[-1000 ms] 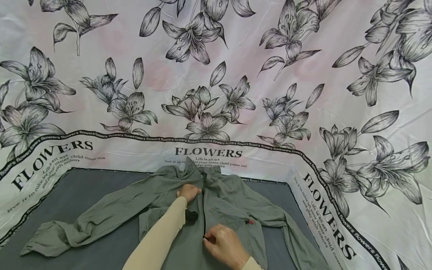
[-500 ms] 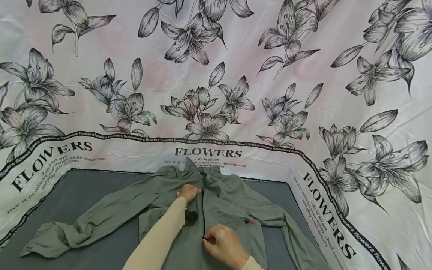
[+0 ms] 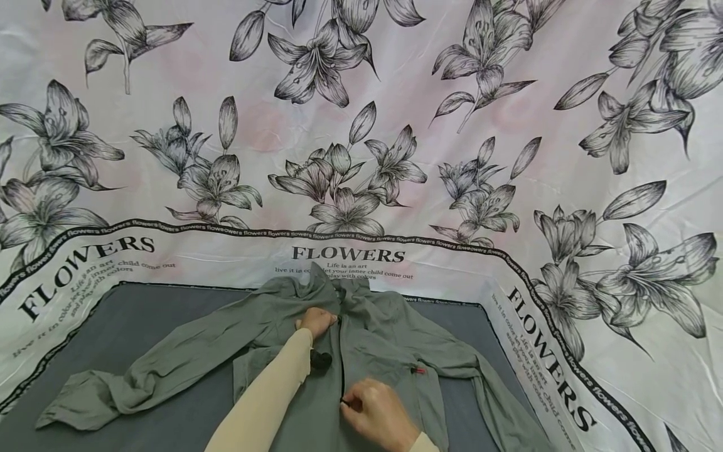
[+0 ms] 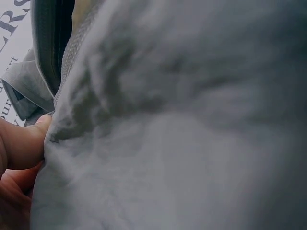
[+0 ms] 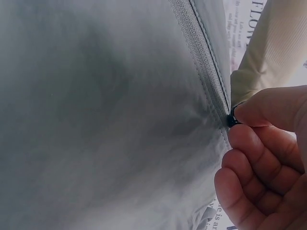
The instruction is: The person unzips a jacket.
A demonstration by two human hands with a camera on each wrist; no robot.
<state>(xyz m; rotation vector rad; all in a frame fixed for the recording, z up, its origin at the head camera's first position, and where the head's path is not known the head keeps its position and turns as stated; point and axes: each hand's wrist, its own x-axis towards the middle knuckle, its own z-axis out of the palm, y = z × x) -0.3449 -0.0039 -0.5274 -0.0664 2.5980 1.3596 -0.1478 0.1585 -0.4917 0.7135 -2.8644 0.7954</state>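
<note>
We look down on a grey desk [image 3: 152, 307], backed and bordered by a pale, pink-tinged cloth [image 3: 395, 201] printed with large black-and-white lilies. The word "FLOWERS" runs along its lower band on three sides, above smaller lines of text, and a narrow black strip [image 3: 271, 232] lettered "flowers" crosses over it. A grey-green jacket [image 3: 307, 408] lies spread on the desk, collar at the far edge, one sleeve [image 3: 164, 358] stretched out to our left and the other down to our right. A small red tab [image 3: 419, 371] marks its chest.

At the jacket's front, a dark zip [image 3: 341, 351] runs between the person's two hands. The left hand [image 3: 317, 322] grips the cloth of the jacket just beside the zip, below the collar. Nearer to us, the right hand [image 3: 377, 409] pinches a small black zip pull [image 5: 232, 119] between thumb and forefinger, the other fingers curled beneath. Cream sleeves cover both forearms; the left one [image 3: 262, 395] crosses over the jacket.
</note>
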